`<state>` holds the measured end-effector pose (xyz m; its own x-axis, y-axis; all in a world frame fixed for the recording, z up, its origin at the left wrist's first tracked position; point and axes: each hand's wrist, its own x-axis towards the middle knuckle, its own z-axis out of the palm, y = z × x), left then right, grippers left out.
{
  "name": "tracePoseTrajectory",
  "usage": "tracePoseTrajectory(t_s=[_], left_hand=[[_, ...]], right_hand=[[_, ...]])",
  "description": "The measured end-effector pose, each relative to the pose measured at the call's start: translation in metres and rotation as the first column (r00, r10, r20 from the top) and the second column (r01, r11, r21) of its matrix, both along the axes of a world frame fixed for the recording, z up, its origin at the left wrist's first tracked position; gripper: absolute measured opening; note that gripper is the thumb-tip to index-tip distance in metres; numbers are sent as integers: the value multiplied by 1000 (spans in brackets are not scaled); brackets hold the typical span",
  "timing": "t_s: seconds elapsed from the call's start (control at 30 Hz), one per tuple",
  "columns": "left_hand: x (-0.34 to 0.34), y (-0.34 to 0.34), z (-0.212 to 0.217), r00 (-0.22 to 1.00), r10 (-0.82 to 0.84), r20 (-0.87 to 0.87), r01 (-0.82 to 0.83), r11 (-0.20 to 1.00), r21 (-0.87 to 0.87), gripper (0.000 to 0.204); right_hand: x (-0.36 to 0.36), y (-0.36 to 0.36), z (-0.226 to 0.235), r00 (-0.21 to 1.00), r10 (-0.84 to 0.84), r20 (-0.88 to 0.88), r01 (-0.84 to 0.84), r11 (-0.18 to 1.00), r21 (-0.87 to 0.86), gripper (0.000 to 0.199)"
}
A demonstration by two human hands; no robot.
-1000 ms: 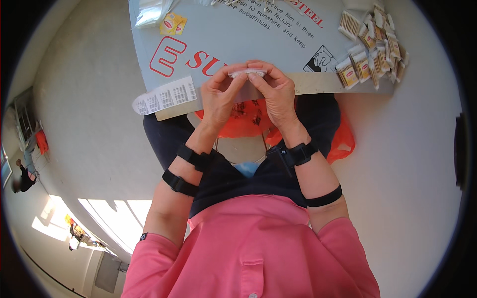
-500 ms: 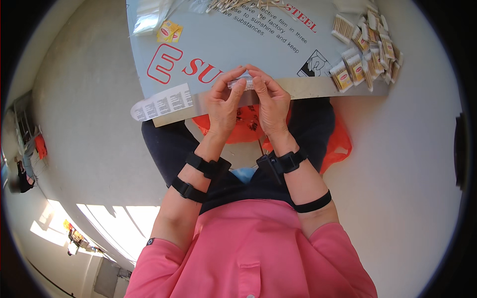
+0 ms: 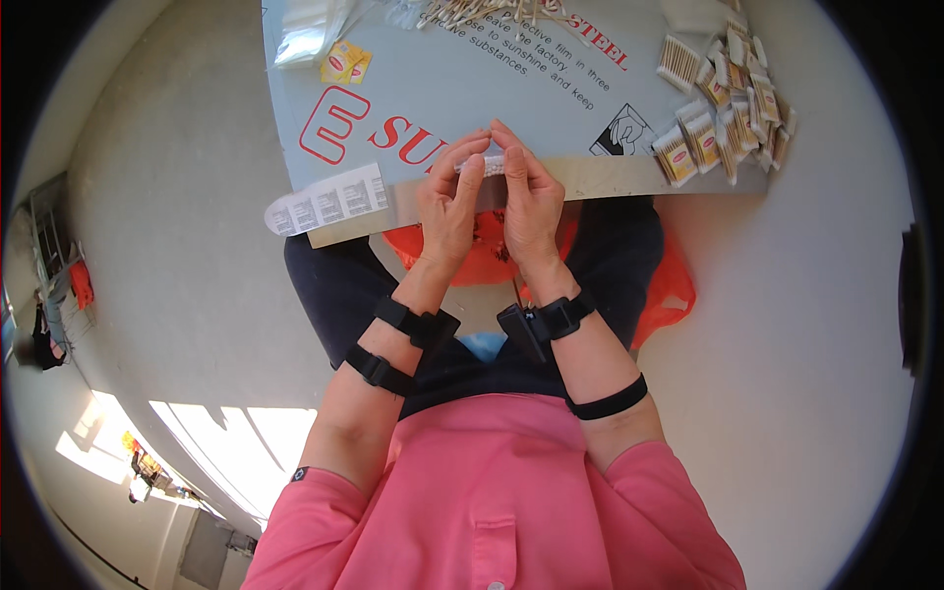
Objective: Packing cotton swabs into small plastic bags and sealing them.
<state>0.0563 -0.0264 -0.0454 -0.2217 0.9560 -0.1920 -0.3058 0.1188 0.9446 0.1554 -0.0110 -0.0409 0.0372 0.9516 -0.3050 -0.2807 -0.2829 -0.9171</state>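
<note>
Between my two hands, at the near edge of the table, is a small bundle of cotton swabs [image 3: 489, 165], its white tips toward me. My left hand [image 3: 452, 202] is closed on the bundle's left end, thumb on the near side. On its right end, my right hand [image 3: 532, 202] grips in the same way, fingers pointing away from me. The fingers hide most of the sticks and any wrapping around them.
Packed cotton swab packets [image 3: 733, 108] lie heaped at the table's right. Loose cotton swabs [image 3: 501, 12] are at the far side. Clear plastic bags [image 3: 310, 34] and yellow cards [image 3: 344, 63] sit far left, with a white label strip [image 3: 329, 202] nearer. A red plastic bag [image 3: 669, 290] hangs below.
The white swab tips show more plainly between my hands now. My right hand has shifted slightly left, and its fingers are straighter. My left hand has moved slightly right.
</note>
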Motion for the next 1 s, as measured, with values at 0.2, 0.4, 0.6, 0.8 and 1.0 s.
tracePoseTrajectory(t_s=[0.2, 0.4, 0.6, 0.8, 1.0], left_hand=[[0, -1, -5, 997, 4, -83, 0, 999, 51, 25], [-5, 3, -1, 987, -42, -152, 49, 998, 42, 25], [-4, -1, 2, 993, -24, -118, 29, 999, 40, 27], [-2, 0, 2, 997, -32, -73, 30, 999, -33, 28], [-13, -2, 5, 999, -39, -33, 39, 999, 1, 25]], right_hand=[[-8, -1, -2, 997, -3, 72, -2, 998, 70, 38], [-12, 3, 0, 996, -7, 84, 4, 999, 41, 37], [-5, 2, -2, 997, 0, 72, -4, 998, 64, 39], [-5, 5, 1, 1000, 14, 8, -14, 1000, 26, 41], [13, 8, 6, 991, 114, 77, -124, 981, 146, 31]])
